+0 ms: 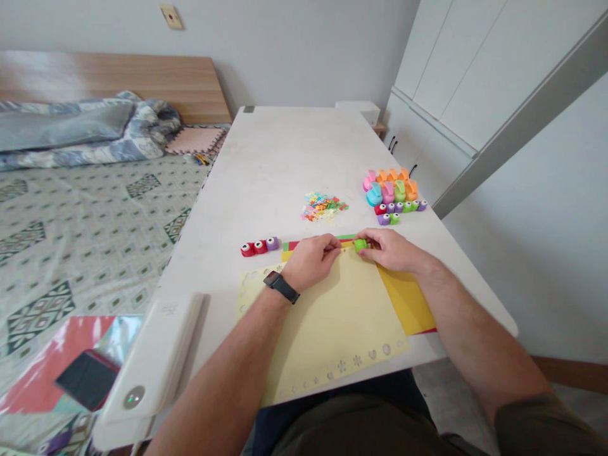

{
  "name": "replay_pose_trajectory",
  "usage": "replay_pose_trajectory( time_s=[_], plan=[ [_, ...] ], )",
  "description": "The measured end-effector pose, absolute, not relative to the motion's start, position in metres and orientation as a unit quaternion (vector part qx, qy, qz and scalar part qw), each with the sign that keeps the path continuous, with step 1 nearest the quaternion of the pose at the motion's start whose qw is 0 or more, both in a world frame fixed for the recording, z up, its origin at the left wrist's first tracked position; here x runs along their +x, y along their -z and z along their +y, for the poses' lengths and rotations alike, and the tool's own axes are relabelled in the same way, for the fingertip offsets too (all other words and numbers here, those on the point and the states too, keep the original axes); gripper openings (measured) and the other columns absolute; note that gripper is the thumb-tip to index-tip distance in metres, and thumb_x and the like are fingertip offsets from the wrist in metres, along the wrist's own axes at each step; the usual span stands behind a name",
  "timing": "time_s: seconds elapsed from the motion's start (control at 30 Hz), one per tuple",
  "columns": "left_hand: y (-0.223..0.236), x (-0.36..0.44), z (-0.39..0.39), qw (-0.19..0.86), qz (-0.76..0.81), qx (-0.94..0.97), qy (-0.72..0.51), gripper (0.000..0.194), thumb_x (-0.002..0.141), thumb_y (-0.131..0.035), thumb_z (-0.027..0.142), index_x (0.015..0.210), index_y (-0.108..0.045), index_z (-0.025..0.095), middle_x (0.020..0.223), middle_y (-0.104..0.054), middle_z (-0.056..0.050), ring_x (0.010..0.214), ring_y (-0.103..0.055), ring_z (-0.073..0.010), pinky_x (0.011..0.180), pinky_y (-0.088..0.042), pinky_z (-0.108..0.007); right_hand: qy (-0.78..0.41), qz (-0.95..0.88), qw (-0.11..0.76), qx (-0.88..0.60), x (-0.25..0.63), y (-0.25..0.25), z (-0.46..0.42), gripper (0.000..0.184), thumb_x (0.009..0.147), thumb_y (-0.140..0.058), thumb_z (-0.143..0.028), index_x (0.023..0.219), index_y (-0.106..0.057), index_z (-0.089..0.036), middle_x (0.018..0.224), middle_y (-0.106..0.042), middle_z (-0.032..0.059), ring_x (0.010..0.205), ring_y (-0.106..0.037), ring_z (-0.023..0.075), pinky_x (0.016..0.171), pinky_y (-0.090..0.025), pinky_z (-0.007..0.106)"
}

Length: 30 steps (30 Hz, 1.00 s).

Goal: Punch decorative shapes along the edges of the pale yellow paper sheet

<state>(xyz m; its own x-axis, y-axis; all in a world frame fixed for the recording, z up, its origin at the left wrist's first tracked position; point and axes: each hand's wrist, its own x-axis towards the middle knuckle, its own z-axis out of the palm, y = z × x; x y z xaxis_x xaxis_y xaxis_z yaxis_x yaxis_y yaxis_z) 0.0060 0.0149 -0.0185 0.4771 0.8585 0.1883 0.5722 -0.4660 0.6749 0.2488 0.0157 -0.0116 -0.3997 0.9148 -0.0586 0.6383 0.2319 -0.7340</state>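
A pale yellow sheet of paper (332, 316) lies at the table's near edge, with hearts, flowers and other shapes cut along its borders. My left hand (316, 256) is closed in a pinch at the sheet's far edge. In my right hand (387, 249) a small green craft punch (360, 245) is gripped between thumb and fingers, at the sheet's far right corner. Whether the paper sits inside the punch's slot I cannot tell. Under the sheet, darker yellow paper (411, 301) sticks out on the right, with red and green edges beyond it.
Several small punches (260, 246) in red and purple stand left of the far edge. Larger colourful punches (389, 190) cluster at the right. Paper cut-outs (323, 206) are heaped mid-table. A long white device (156, 354) occupies the near left, beside a bed (104, 234).
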Motion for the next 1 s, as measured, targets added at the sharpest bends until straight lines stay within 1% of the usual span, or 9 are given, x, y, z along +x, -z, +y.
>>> replay_pose_trajectory(
  time_s=[0.43, 0.63, 1.0],
  plan=[
    [0.0179, 0.0061, 0.0149, 0.287, 0.437, 0.811, -0.262, 0.015, 0.092, -0.056, 0.025, 0.098, -0.069, 0.021, 0.089, -0.076, -0.003, 0.078, -0.069, -0.0171, 0.067, -0.050, -0.027, -0.343, -0.769, 0.183, -0.508, 0.2489, 0.0067, 0.0150, 0.035, 0.085, -0.065, -0.037, 0.116, -0.067, -0.020, 0.085, -0.065, 0.0023, 0.075, -0.056, 0.0175, 0.067, -0.040, 0.029],
    [0.0182, 0.0062, 0.0145, 0.283, 0.436, 0.812, -0.266, 0.014, 0.092, -0.057, 0.024, 0.097, -0.069, 0.021, 0.087, -0.075, -0.002, 0.076, -0.069, -0.0162, 0.066, -0.049, -0.027, -0.342, -0.765, 0.185, -0.513, 0.2486, 0.0073, 0.0152, 0.033, 0.085, -0.065, -0.037, 0.114, -0.067, -0.020, 0.083, -0.065, 0.0018, 0.074, -0.056, 0.0177, 0.066, -0.040, 0.029],
    [0.0154, 0.0062, 0.0137, 0.272, 0.436, 0.817, -0.262, 0.014, 0.092, -0.057, 0.024, 0.097, -0.069, 0.021, 0.088, -0.076, -0.002, 0.078, -0.069, -0.0164, 0.069, -0.049, -0.028, -0.354, -0.759, 0.190, -0.513, 0.2482, 0.0081, 0.0151, 0.031, 0.084, -0.066, -0.034, 0.111, -0.067, -0.021, 0.082, -0.064, 0.0013, 0.072, -0.055, 0.0169, 0.065, -0.040, 0.029]
  ],
)
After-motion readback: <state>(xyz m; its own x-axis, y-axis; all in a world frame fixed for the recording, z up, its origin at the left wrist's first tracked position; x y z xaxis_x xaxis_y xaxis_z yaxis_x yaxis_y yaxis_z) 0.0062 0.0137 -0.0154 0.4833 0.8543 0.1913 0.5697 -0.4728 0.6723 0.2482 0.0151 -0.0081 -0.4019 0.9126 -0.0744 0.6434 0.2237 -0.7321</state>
